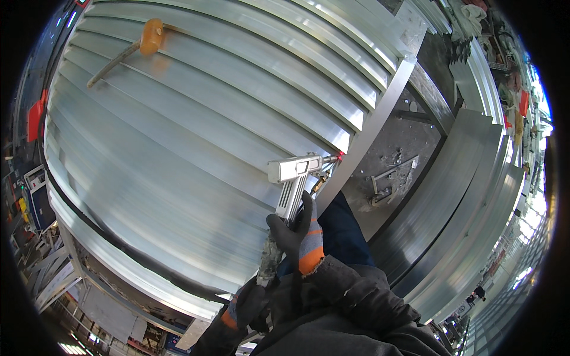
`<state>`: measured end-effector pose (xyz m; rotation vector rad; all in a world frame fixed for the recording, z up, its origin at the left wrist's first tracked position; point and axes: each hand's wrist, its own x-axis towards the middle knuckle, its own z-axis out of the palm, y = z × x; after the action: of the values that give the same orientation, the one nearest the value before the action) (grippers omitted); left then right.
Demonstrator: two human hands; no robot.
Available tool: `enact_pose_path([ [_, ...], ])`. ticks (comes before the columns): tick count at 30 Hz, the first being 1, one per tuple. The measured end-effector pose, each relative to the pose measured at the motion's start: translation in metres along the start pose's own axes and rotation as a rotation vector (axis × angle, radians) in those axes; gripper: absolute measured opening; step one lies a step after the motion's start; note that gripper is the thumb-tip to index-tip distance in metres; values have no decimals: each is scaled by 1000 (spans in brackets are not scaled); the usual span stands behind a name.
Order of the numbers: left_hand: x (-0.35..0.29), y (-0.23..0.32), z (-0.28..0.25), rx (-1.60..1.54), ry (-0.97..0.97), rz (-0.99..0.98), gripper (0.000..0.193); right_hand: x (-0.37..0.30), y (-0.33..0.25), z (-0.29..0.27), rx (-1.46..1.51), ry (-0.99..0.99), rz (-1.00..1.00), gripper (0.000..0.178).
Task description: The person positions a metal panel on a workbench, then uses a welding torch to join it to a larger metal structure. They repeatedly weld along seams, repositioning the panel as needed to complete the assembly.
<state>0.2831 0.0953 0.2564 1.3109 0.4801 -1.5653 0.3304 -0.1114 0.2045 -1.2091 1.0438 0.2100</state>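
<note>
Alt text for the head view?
The gloved right grip holds a silver tool, a red light at its tip beside a metal bar; the left grip is at the tool's lower end. A mallet lies on the metal slats.

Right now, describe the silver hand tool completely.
The silver hand tool looks metallic: a boxy head, a narrow nozzle pointing toward the metal bar, and a slotted handle, grimy lower down. It slants, handle toward the wearer. A red glow shows at the tip; contact unclear. The gloved right hand grips the handle; the left hand is at its lower end.
</note>
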Motion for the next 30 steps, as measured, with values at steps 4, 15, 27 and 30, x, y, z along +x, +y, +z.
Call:
enact_pose_path([
  [4, 1, 4, 4, 15, -14, 69, 52, 1, 1, 0, 28, 13, -10, 73],
  [15, 0, 7, 3, -161, -29, -58, 37, 2, 0, -2, 57, 7, -25, 74],
  [27, 5, -6, -3, 138, -60, -28, 40, -3, -14, -3, 114, -14, 89, 77],
  [30, 6, -12, -4, 152, -49, -7, 43, -4, -12, -4, 112, -15, 63, 73],
])
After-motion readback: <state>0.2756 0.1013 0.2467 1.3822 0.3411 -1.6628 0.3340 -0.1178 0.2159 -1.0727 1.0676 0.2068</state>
